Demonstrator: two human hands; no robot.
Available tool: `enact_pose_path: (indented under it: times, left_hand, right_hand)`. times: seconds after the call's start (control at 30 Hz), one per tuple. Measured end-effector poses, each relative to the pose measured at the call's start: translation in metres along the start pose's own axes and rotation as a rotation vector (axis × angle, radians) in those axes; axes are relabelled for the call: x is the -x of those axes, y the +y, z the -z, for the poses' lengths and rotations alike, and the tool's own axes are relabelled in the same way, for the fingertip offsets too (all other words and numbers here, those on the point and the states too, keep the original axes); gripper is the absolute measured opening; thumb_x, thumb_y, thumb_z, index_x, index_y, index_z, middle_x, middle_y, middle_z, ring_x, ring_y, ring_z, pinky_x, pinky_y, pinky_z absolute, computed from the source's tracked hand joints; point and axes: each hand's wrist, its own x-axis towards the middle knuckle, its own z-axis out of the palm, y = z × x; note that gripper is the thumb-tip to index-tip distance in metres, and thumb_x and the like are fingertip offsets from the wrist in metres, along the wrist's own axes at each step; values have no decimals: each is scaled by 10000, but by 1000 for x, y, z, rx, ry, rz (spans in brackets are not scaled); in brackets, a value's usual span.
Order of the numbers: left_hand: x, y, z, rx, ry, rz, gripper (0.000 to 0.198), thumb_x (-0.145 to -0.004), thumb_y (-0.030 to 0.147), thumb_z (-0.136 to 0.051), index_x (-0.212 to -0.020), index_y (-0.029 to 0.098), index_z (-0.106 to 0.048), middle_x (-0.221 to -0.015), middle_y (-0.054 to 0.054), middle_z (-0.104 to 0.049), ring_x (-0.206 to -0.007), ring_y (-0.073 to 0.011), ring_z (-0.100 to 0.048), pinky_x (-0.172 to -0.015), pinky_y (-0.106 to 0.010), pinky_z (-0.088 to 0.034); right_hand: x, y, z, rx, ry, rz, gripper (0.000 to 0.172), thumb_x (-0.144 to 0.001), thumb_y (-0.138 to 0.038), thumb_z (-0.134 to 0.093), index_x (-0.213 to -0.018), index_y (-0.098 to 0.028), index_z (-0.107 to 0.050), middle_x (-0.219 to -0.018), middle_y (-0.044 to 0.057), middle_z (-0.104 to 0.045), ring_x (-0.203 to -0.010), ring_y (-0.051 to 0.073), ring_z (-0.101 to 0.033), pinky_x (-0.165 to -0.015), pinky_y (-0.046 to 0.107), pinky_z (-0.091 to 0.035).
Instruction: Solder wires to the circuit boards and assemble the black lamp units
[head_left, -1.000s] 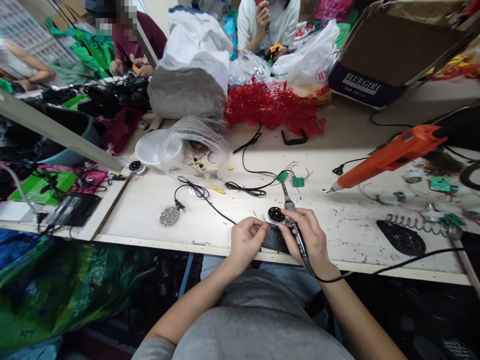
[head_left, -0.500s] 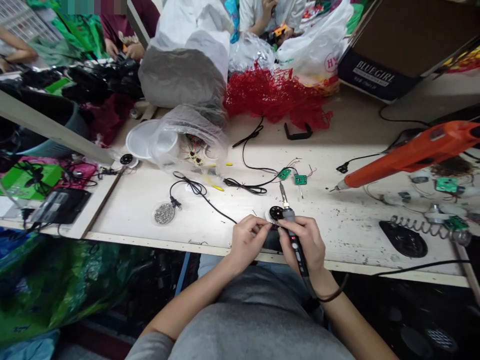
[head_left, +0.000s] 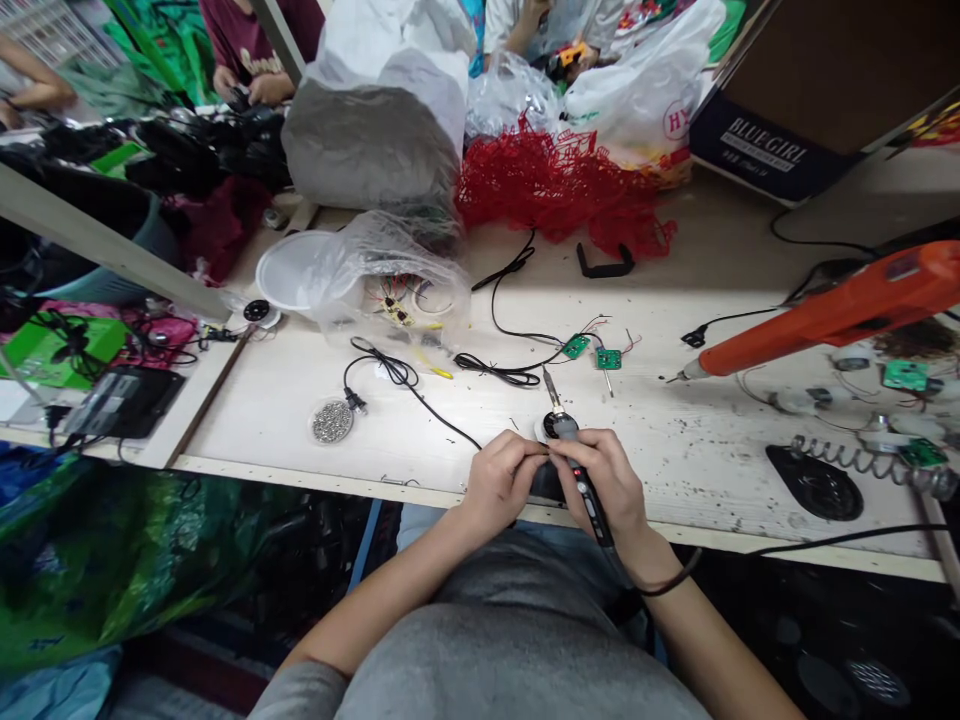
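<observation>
Two hands, one soldering iron point(head_left: 593, 500), one black-and-white disc part point(head_left: 549, 425), near the front edge of the worktop point(head_left: 255, 400). Left hand point(head_left: 508, 478): fingers curled, thumb and forefinger drawn together at the tips; what they pinch, if anything, is too small to tell. Right hand point(head_left: 609, 485): closed about the iron's handle, its fingertips meeting those of the left. Disc part: on the worktop just beyond the fingertips, partly covered by the iron; a dark piece point(head_left: 547, 487) lies between the hands. Risks, as judged: first, the metal tip points away from the fingers' work and appears just beside a bundled black cable point(head_left: 499, 370); if hot, a careless turn of the wrist could mark its insulation, or reach one of two green circuit boards point(head_left: 577, 346) beyond. Second, the iron's cord point(head_left: 675, 580) crosses the right wrist; a snag could jerk the handle. Third, the crowded fingertips could knock the disc part askew. Fourth, the dark piece sits close to the edge, where a nudge might send it off.
</observation>
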Motion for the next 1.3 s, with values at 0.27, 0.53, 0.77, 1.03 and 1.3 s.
enact_pose_path:
  times: [0.27, 0.53, 0.77, 1.03, 1.3]
  left_hand:
    - [3, -2, 0, 9, 15, -115, 186, -1012, 183, -493, -892, 200, -633, -805, -37, -689, -770, -149, -645, -695, -256, -519]
    - [-10, 6, 2, 201, -17, 489, 121, -861, 217, -610, -764, 178, -671, -710, -11, -676, -616, -125, -602, -608, -232, -477]
    - [-25, 13, 5, 203, -93, 682, 104, -754, 183, -608, -661, 191, -654, -572, 34, -620, -538, -116, -554, -531, -221, -399]
    - [-26, 8, 3, 286, -68, 727, 84, -704, 168, -643, -623, 187, -630, -538, 47, -607, -499, -101, -532, -500, -204, -408]
    - [-11, 19, 1, 206, -26, 144, 110, -930, 228, -588, -838, 191, -636, -933, -60, -739, -816, -147, -685, -694, -255, -539]
  right_hand:
    - [-6, -11, 4, -72, -6, -54, 305, -940, -38, -565, -1193, -205, -597, -924, 44, -536, -820, 160, -597, -664, 271, -553]
    - [-6, -13, 20, 61, 119, -50, 241, -922, -132, -671, -1142, -223, -634, -955, 57, -586, -828, 179, -608, -662, 289, -552]
    - [2, -27, 53, -159, 57, -125, 310, -938, -74, -586, -1197, -219, -675, -873, 33, -628, -722, 154, -623, -586, 269, -505]
    - [7, -43, 73, -139, 117, -370, 252, -973, -201, -596, -1181, -280, -713, -931, 24, -732, -671, 168, -680, -608, 305, -569]
    - [-21, -21, 46, -133, 112, -128, 341, -1016, -300, -587, -1350, -237, -619, -1008, 88, -713, -923, 215, -696, -780, 352, -612]
